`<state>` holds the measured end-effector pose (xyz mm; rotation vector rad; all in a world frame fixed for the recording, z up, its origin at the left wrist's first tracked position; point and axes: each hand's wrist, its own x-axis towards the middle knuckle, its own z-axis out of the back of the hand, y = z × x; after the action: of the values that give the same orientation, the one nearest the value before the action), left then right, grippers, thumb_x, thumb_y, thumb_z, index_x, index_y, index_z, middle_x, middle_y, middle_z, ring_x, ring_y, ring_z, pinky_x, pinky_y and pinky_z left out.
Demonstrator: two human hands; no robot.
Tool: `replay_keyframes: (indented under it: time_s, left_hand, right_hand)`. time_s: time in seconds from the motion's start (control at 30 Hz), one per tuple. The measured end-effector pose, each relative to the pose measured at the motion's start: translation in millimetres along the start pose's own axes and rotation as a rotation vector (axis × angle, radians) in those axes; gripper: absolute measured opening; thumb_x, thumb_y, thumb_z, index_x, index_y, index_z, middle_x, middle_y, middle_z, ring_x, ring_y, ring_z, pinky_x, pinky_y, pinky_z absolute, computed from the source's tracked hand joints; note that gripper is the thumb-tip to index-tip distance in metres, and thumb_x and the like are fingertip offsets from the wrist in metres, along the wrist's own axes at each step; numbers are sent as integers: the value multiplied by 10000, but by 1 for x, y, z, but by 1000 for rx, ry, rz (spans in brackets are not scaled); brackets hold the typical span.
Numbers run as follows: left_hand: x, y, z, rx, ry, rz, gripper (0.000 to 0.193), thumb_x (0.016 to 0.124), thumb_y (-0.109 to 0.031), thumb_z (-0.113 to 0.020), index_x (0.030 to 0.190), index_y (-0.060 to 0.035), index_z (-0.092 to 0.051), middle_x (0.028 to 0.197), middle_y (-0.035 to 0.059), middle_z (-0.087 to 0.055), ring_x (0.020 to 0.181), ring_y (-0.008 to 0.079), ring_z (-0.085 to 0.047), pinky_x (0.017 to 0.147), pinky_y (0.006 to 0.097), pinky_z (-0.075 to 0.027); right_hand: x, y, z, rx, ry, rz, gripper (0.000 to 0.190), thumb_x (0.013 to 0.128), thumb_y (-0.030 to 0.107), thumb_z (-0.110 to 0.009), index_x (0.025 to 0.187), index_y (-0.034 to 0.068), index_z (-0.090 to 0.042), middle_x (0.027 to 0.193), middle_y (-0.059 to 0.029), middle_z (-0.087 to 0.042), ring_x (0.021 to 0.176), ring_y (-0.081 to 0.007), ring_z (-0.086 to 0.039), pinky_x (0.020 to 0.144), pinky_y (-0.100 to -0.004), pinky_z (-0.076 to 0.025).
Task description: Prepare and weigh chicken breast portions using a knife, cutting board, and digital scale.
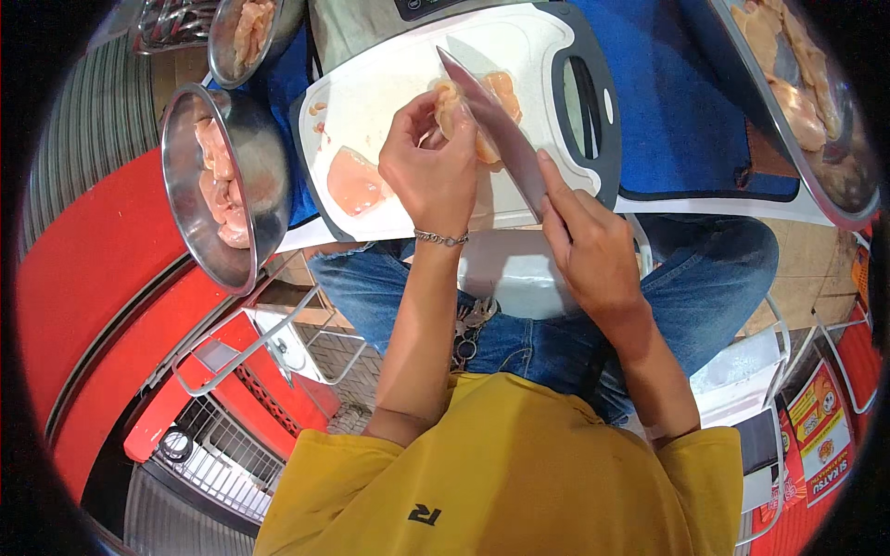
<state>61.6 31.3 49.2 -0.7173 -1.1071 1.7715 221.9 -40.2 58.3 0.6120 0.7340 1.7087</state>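
Between its thumb and fingers, my left hand (434,163) pinches a pale strip of raw chicken (445,97) above the white cutting board (379,104) with its dark grey rim. My right hand (591,247) grips a large kitchen knife (495,121); its handle is hidden in the palm. The blade slants up and to the left, passing close beside my left fingertips. Partly behind the blade, raw chicken (504,94) lies on the board. A smooth piece of raw chicken (351,182) rests at the board's lower left, with small scraps (318,109) above it.
On the left stands a steel bowl (270,163) holding raw chicken pieces (221,184). A smaller steel bowl (221,52) with chicken strips (254,31) is behind it. At the far right, a metal tray (786,135) holds more chicken (799,115). A blue mat (674,125) lies beside the board.
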Motion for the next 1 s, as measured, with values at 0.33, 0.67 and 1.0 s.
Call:
replay_keyframes:
  time_s: [0.33, 0.67, 1.0]
  left_hand:
    - [-2, -2, 1, -8, 2, 40, 306, 842, -64, -705, 1086, 108, -640, 1013, 175, -685, 953, 201, -669, 812, 305, -583]
    - [-4, 1, 1, 16, -3, 10, 329, 826, -62, -710, 1103, 102, -641, 1030, 169, -681, 992, 210, -650, 833, 317, -569]
    - [-5, 10, -1, -135, -25, -12, 306, 866, -39, -673, 1133, 89, -600, 1014, 122, -656, 925, 165, -637, 809, 262, -539]
  right_hand:
    - [-5, -2, 11, 26, 93, -67, 627, 873, 84, -638, 1466, 101, -435, 747, -116, -566, 648, -295, -609, 602, -406, -517]
    - [-9, -1, 24, 24, 127, -63, 570, 891, 102, -636, 1436, 102, -472, 787, -140, -617, 698, -327, -643, 628, -422, -537]
    - [-19, -13, 30, 241, 10, -126, 520, 889, 37, -621, 1396, 96, -524, 934, -221, -668, 802, -369, -659, 701, -419, -516]
